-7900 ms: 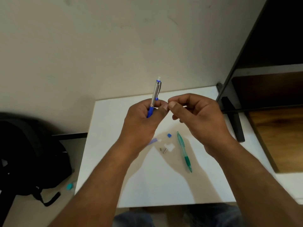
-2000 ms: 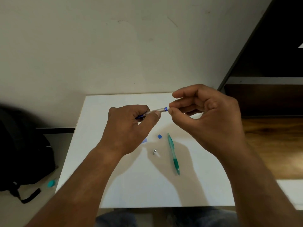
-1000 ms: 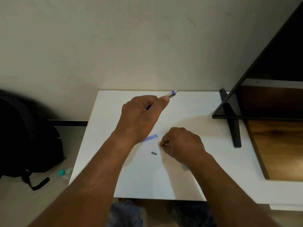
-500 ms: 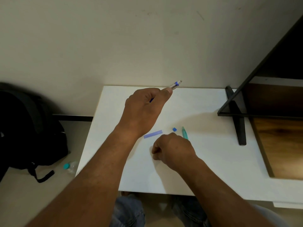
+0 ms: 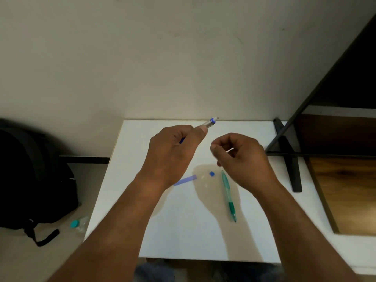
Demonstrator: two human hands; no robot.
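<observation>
Mid-frame, our left hand [image 5: 173, 151] grips one blue pen [image 5: 209, 121] and our right hand [image 5: 242, 159] pinches one white sliver [image 5: 230, 150], above one green pen [image 5: 227, 195] and one blue strip [image 5: 185, 180].

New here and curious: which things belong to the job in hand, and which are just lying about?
Job: blue pen in left hand; thin part pinched by right hand; blue strip, blue bit (likely pen parts).
Lying about: green pen, backpack, bottle.
</observation>
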